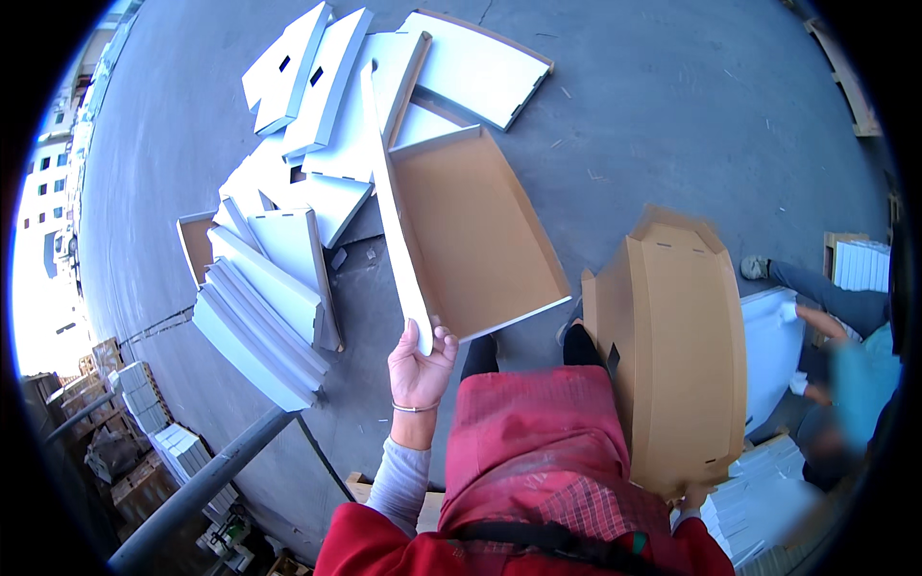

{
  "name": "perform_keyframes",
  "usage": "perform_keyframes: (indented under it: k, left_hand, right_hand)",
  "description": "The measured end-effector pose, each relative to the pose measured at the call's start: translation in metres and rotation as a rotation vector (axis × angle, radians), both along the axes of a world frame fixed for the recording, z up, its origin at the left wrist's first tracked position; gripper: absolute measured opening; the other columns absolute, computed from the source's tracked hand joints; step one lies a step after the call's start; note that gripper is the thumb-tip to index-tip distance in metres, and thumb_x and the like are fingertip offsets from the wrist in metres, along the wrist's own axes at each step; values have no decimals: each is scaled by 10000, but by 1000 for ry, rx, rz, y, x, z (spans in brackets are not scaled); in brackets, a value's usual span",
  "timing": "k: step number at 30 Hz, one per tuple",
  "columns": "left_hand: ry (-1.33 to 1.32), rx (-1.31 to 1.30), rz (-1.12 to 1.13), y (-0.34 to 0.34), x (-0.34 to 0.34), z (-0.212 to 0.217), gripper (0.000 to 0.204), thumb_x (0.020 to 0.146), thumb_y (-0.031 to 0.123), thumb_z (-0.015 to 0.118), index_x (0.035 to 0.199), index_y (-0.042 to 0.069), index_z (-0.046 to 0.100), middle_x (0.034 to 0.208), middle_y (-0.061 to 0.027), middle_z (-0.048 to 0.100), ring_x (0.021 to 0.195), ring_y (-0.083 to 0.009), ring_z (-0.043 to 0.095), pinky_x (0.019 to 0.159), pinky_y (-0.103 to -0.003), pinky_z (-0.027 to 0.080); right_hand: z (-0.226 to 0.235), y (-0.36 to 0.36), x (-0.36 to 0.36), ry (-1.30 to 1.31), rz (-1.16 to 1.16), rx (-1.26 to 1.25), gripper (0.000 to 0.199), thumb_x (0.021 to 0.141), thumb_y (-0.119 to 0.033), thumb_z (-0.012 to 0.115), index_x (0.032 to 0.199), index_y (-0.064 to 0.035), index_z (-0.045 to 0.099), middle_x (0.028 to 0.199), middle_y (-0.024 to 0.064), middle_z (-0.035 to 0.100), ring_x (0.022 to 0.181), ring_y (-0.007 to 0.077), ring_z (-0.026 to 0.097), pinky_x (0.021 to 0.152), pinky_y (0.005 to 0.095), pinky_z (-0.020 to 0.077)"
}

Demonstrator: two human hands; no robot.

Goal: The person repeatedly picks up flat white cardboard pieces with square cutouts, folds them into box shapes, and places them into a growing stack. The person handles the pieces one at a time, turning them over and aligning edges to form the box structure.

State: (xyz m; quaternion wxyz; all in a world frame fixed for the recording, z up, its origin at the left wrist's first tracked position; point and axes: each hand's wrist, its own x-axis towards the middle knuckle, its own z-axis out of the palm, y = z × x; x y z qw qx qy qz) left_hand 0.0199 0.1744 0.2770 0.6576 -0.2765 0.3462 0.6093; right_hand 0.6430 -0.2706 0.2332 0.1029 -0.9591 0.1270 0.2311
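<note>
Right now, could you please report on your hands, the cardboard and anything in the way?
Left hand gripping open cardboard tray by its rim. Right hand at creased brown blank's lower edge, grip partly hidden. White tray pile ahead, co-worker at right.

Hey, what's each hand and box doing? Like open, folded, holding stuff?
Left hand: closed on the tray's near corner
Tray: open, walls up, brown inside showing
Right hand: holding the cardboard's near end, partly hidden
Cardboard: creased, held up, brown side showing
White trays: piled, overlapping, on the floor
</note>
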Motion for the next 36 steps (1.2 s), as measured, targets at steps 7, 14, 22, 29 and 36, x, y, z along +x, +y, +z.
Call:
perform_keyframes:
  k: [7, 14, 22, 29, 36]
  left_hand:
    - [-338, 83, -68, -19, 63, 88, 292, 967, 267, 543, 1121, 19, 535, 956, -97, 585, 821, -209, 528, 775, -359, 455]
    - [-371, 94, -91, -27, 73, 110, 253, 974, 210, 530, 999, -41, 550, 894, -76, 534, 802, -165, 518, 736, -311, 440]
    - [-364, 125, -40, -53, 33, 108, 253, 987, 208, 498, 1045, -38, 515, 903, -85, 525, 772, -173, 482, 723, -323, 414]
    - [-351, 167, -144, -47, 47, 144, 277, 1008, 241, 457, 1082, -22, 503, 929, -100, 534, 781, -173, 465, 730, -319, 404]
    - [-281, 183, -187, -56, 50, 179, 262, 992, 227, 501, 1004, -34, 510, 879, -62, 485, 760, -139, 452, 698, -292, 390]
  right_hand:
    - [-6, 26, 56, -541, 643, -227, 600, 777, -268, 682, 1234, 6, 406, 1125, 224, 583, 985, 383, 620, 830, 490, 513]
    - [-20, -7, 101, -38, 432, -490, 348, 804, -265, 635, 1047, -22, 582, 954, 217, 645, 876, 384, 655, 721, 501, 529]
    - [-57, -75, -18, 740, 1402, -922, 359, 807, -269, 627, 1131, -122, 678, 1161, 133, 660, 1074, 274, 635, 894, 474, 494]
    - [-98, 179, -205, 631, 1022, 54, 743, 764, -435, 669, 1299, 4, 399, 1224, 236, 579, 1136, 300, 586, 889, 430, 490]
    - [-138, 323, -341, 435, 639, 396, 982, 689, -527, 721, 1293, 166, 377, 1163, 326, 579, 1105, 329, 598, 864, 390, 499]
